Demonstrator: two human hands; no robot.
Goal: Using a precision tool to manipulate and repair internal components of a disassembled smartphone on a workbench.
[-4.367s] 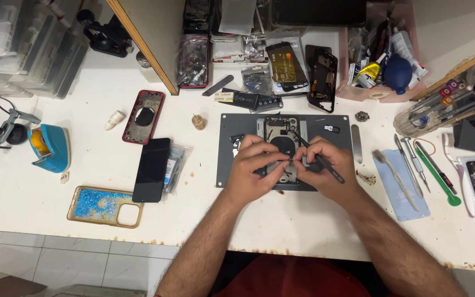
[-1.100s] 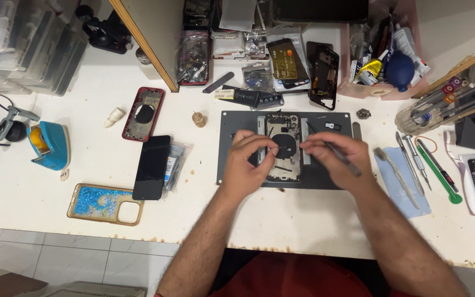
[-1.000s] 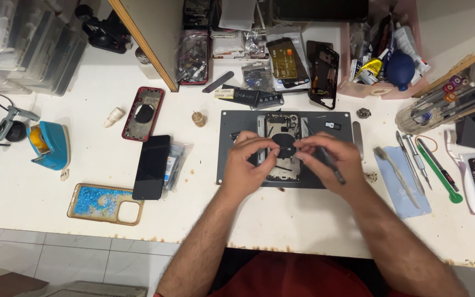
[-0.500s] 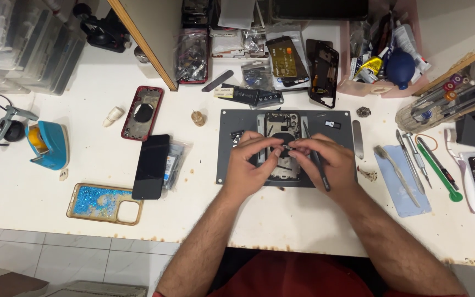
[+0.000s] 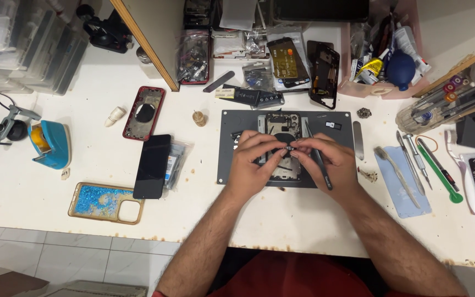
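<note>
Phone chassis (image 5: pixel 279 144): opened, lying on the dark grey work mat (image 5: pixel 237 165), directly under both hands, mostly covered by them.
Small part (image 5: pixel 289 148): tiny, pinched between the fingertips of both hands, just above the chassis middle.
Left hand (image 5: pixel 253 165): fingers curled, thumb and forefinger pinching the small part.
Right hand (image 5: pixel 325 162): pinching the same part; black tweezers (image 5: pixel 320 162) tucked along its fingers, tip pointing away from the person.
Pink tray (image 5: pixel 380 88): beyond the right hand, holding a blue air blower (image 5: pixel 400 67), a yellow tube and bottles.
Blue cloth (image 5: pixel 402 181): right of the right hand, carrying a brush (image 5: pixel 397 175).
Glitter phone case (image 5: pixel 105 202): well left of the left hand.
</note>
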